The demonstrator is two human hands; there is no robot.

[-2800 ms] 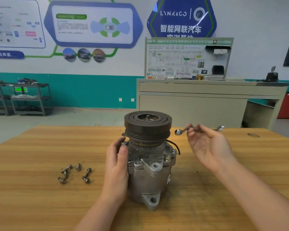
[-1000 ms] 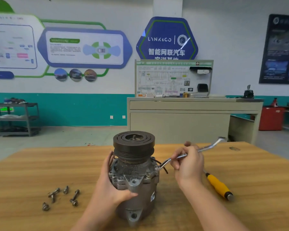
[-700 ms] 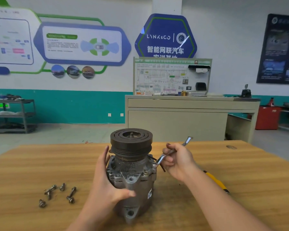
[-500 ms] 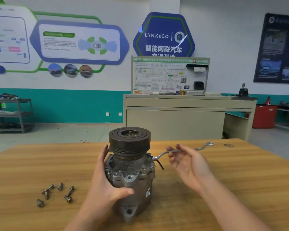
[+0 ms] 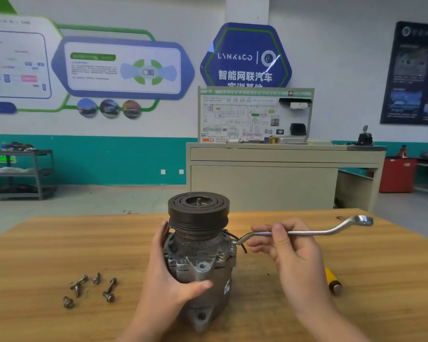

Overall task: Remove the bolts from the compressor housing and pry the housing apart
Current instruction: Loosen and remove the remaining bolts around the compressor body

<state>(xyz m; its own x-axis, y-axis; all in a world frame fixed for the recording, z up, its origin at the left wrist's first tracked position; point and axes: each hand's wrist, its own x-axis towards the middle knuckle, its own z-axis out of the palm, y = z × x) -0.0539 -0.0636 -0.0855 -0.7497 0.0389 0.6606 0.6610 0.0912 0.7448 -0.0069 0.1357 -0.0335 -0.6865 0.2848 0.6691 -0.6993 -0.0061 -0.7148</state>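
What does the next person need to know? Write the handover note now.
Left hand grips the compressor housing, upright on the table.
Right hand holds the ring wrench in its fingers, near end on a bolt at the housing's right flange.
Done: several bolts lie loose left of the housing.
Left: at least this bolt, then pry the housing apart; a yellow-handled tool lies behind the right hand.

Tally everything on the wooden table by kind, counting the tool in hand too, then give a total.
Compressor: 1
Loose bolts: 5, as far as the overlapping pair shows
Ring spanner, held in the right hand: 1
Yellow-handled tool, partly hidden behind the right hand: 1
Total: 8
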